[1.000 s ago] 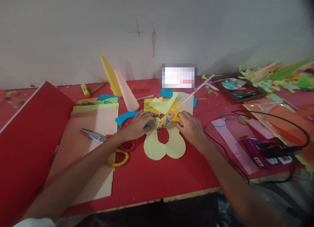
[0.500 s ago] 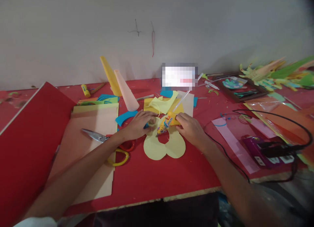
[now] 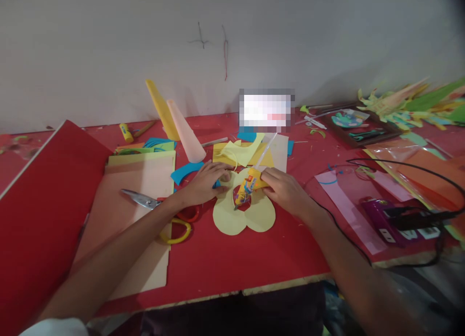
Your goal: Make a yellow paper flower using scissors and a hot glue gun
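My right hand (image 3: 279,186) is closed around the handle of a yellow hot glue gun (image 3: 247,188), a clear glue stick jutting from its back end. The gun's nozzle points down at the inner edge of a pale yellow paper flower (image 3: 230,217) with a round hole in its middle. At the flower's upper left petal, my left hand (image 3: 209,181) holds the paper with curved fingers; part of its grip is hidden. Close to the left wrist are a curved blue paper piece (image 3: 185,175) and scissors (image 3: 176,231) with red and yellow handles, partly under my forearm.
Pink (image 3: 187,135) and yellow paper cones (image 3: 160,106) stand behind the left hand. Left lies a stack of peach paper (image 3: 141,258) beside a red board (image 3: 54,205). To the right are a purple power strip (image 3: 392,224), black cables and a dark tray (image 3: 352,142).
The glue gun's nozzle has shifted slightly right and toward me along the flower's inner edge. My left hand stays at the petal. The view has tilted slightly.
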The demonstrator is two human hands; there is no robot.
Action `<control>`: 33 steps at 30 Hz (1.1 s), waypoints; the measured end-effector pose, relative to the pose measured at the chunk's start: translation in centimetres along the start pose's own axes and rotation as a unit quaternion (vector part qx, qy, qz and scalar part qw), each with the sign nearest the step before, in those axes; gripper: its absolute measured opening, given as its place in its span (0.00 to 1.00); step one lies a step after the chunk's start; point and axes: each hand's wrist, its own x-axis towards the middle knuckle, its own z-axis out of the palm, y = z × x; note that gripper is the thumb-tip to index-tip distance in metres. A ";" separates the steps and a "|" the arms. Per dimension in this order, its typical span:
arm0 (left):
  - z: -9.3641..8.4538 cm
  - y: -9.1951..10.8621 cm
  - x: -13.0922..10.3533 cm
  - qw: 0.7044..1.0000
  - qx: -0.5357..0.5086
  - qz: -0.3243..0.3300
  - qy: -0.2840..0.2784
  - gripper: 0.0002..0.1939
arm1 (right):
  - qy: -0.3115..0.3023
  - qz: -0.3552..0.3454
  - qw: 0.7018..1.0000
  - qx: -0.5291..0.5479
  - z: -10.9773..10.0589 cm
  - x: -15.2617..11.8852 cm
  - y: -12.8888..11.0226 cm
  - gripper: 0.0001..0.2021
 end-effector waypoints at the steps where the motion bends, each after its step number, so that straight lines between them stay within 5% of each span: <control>1: 0.0 0.0 0.0 1.000 0.000 0.000 -0.001 0.05 | -0.003 -0.003 1.000 0.003 0.0 0.0 0.1 0.10; 17: -0.2 -0.1 0.0 1.000 0.003 -0.005 -0.017 0.06 | -0.026 -0.005 1.000 -0.003 -1.0 -0.6 1.3 0.08; 33: -0.2 0.1 0.0 1.000 0.004 0.001 -0.007 0.06 | 0.036 -0.017 0.997 -0.066 0.3 -0.1 -0.1 0.09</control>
